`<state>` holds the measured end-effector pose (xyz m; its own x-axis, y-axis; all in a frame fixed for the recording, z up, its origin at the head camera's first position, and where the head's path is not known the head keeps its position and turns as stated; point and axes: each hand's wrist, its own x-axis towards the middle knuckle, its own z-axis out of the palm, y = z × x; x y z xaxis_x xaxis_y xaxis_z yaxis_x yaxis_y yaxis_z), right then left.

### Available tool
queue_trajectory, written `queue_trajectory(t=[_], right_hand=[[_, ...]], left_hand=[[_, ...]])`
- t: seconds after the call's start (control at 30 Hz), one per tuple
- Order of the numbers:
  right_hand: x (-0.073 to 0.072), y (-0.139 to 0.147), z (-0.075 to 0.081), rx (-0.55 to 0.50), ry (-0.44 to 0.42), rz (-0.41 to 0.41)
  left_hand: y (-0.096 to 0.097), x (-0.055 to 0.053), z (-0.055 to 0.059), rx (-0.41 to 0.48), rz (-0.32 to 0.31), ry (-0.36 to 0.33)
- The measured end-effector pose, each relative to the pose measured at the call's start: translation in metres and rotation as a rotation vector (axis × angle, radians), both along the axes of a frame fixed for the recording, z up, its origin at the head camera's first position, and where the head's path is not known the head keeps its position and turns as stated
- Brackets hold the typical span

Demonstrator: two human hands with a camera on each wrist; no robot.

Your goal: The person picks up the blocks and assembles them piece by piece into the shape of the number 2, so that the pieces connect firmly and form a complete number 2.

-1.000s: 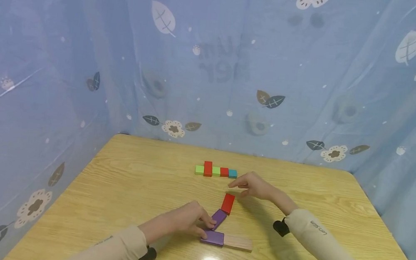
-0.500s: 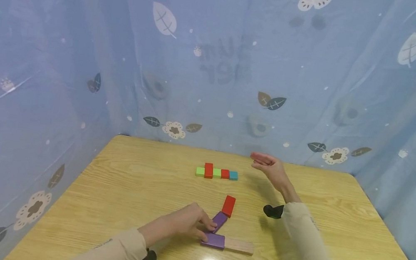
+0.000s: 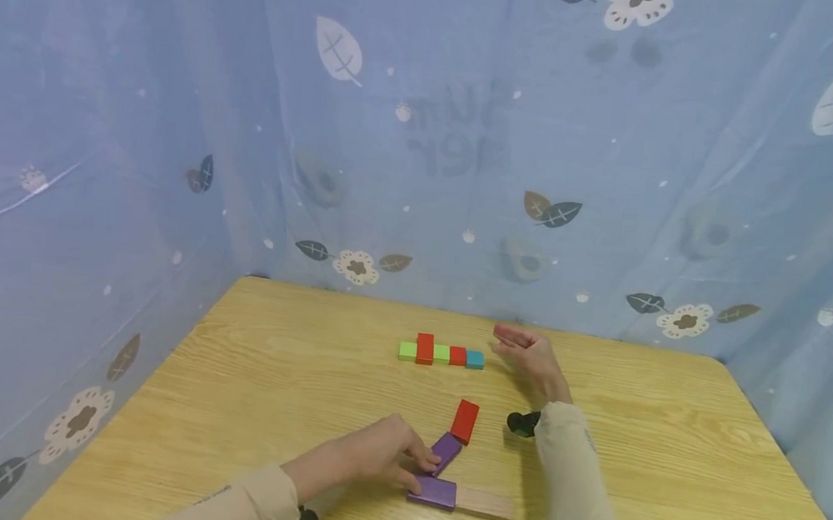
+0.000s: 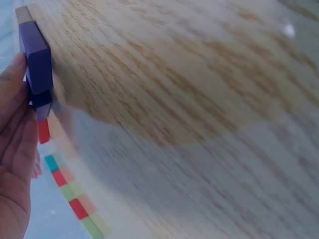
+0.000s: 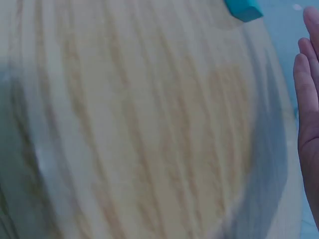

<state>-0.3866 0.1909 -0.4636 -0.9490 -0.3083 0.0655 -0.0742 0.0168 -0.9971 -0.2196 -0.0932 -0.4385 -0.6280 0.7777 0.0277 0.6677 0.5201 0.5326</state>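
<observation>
My left hand (image 3: 385, 449) rests at two purple blocks, thumb on the front purple block (image 3: 437, 493) and fingertips on the slanted purple block (image 3: 447, 452) behind it. A plain wooden block (image 3: 485, 503) meets the front one's right end. Beyond the slanted one lies a red block (image 3: 464, 422). My right hand (image 3: 531, 359) holds nothing; its fingers are extended to the right of a blue block (image 3: 475, 360), apart from it. In the right wrist view that block's end (image 5: 244, 9) shows near the fingers (image 5: 308, 94).
Left of the blue block runs a row: a small red block (image 3: 457, 356), a green block (image 3: 441, 354), a taller red block (image 3: 425, 350) and another green block (image 3: 408, 351). A patterned blue curtain (image 3: 428, 144) stands behind and beside the wooden table (image 3: 286, 365).
My right hand has moved from above the red block, out to the right and back, then down beside the row's blue end. The left hand stays at the purple blocks.
</observation>
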Motion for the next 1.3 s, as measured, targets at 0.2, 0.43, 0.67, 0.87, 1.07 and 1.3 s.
queue_trajectory(t=[0.2,0.43,0.67,0.87,1.07,1.3], right_hand=[[0.002,-0.005,-0.001,0.081,-0.019,0.021],[0.008,-0.009,0.001,0.109,-0.019,0.057],[0.009,-0.010,0.000,0.172,-0.042,0.080],[0.004,-0.014,0.003,0.312,0.016,0.085],[0.004,-0.012,0.003,0.378,0.037,0.069],[0.002,-0.005,0.010,0.376,0.072,0.019]], left_hand=[[0.001,0.001,0.000,-0.009,-0.005,0.017],[0.001,0.002,0.000,-0.009,-0.009,0.019],[0.003,0.002,-0.002,-0.007,-0.009,0.015],[0.001,0.001,0.002,-0.015,0.020,0.002],[0.002,-0.001,0.002,-0.021,0.006,0.007],[0.002,-0.002,0.002,-0.037,0.012,0.024]])
